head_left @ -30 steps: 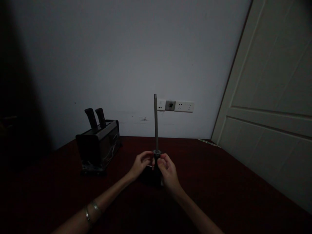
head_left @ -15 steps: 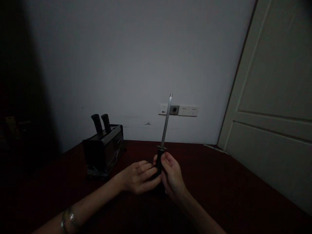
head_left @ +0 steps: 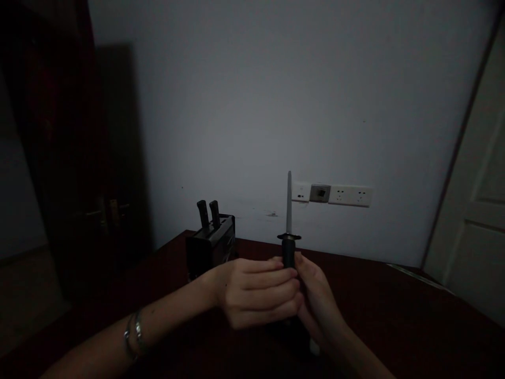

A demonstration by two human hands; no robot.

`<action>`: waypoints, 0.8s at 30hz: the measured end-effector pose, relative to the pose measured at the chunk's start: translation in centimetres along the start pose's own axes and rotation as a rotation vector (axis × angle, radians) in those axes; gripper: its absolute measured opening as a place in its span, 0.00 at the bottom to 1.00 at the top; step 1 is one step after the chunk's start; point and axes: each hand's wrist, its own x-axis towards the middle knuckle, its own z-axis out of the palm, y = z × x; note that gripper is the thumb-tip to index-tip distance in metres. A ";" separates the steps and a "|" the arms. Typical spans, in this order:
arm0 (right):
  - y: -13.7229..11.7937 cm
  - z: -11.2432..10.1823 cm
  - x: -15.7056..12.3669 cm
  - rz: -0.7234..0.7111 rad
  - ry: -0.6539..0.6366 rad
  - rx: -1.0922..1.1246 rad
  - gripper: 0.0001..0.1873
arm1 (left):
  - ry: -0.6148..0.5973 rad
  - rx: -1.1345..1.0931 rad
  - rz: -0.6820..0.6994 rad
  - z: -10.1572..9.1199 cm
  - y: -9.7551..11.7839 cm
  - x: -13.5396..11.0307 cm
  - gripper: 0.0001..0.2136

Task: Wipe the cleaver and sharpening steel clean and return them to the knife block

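Observation:
A honing steel (head_left: pixel 289 210) stands upright over the dark red table (head_left: pixel 394 310), its grey rod pointing up and its black handle below a round guard. My left hand (head_left: pixel 256 292) is wrapped around the handle from the left, fingers closed over it. My right hand (head_left: pixel 319 302) grips the same handle from the right, just behind my left fingers. A bracelet sits on my left wrist.
A black knife block (head_left: pixel 211 245) with two black handles sticking up stands at the table's back left. A white socket strip (head_left: pixel 335 195) is on the wall behind. A dark door is at left, a pale door (head_left: pixel 473 210) at right.
My left hand has closed around the handle, where before only its fingertips touched it. The steel has come upright from a slight tilt. The view has swung left, showing the dark door.

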 end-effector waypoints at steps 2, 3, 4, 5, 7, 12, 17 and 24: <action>0.6 0.0 0.4 0.004 -0.029 0.025 0.15 | 0.039 -0.049 -0.117 -1.6 -1.1 1.2 0.07; 1.2 -0.1 0.6 0.019 -0.044 0.033 0.15 | 0.071 -0.071 -0.186 -2.3 -1.8 1.7 0.08; 2.0 -0.3 0.7 0.047 -0.055 0.033 0.15 | 0.108 -0.082 -0.260 -2.9 -2.5 2.2 0.09; 2.9 -0.5 0.7 0.090 -0.059 0.022 0.16 | 0.151 -0.082 -0.338 -3.4 -3.4 2.5 0.10; 5.0 -1.1 0.7 0.194 -0.045 -0.022 0.18 | 0.230 -0.064 -0.516 -4.2 -5.7 3.1 0.14; 9.9 -2.6 0.3 0.399 -0.012 -0.144 0.26 | 0.376 -0.235 -0.868 -4.9 -14.1 3.5 0.08; 13.5 -3.5 0.7 0.509 -0.037 -0.221 0.31 | 0.370 -0.369 -1.105 -5.4 -22.4 2.1 0.07; 16.7 -4.5 -0.7 0.472 -0.155 -0.334 0.21 | 0.346 -0.405 -1.269 -5.7 -29.1 -1.9 0.06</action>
